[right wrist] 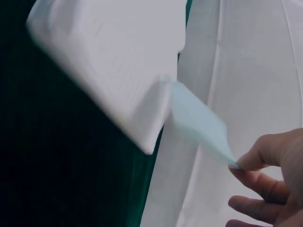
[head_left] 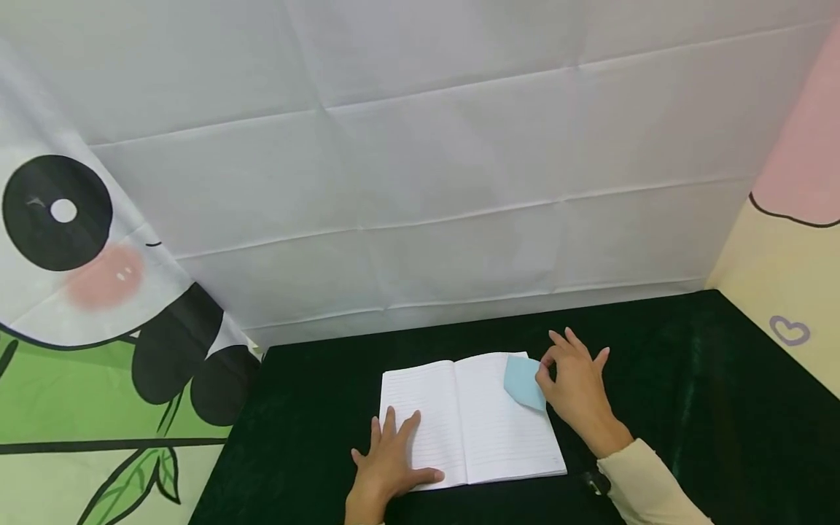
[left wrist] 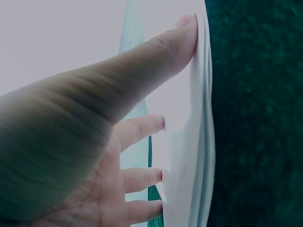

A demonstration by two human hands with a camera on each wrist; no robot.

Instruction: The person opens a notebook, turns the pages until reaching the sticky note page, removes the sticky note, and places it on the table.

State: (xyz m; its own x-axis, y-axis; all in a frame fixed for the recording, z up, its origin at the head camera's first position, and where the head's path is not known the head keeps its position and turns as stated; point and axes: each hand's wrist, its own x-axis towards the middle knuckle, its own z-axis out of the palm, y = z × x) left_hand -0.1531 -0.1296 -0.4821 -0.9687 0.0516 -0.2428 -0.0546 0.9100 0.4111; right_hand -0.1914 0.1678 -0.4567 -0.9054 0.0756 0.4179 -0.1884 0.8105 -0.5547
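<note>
An open notebook (head_left: 426, 408) with lined white pages lies on the dark green cloth. My left hand (head_left: 387, 461) rests with spread fingers on its left page, near the lower left corner; in the left wrist view the thumb (left wrist: 156, 59) lies along the page edge. Between thumb and forefinger, my right hand (head_left: 580, 386) pinches one edge of a light blue sheet of paper (head_left: 523, 380). That sheet overlaps the upper right of the right page. Seen from the right wrist, the blue sheet (right wrist: 199, 118) slants from the page to the fingertips.
Dark green cloth (head_left: 302, 408) covers the table around the notebook. A creased white sheet (head_left: 426, 175) hangs behind it. Printed panels with cartoon figures (head_left: 98, 306) stand at the left, and a yellow and pink panel (head_left: 781, 262) stands at the right.
</note>
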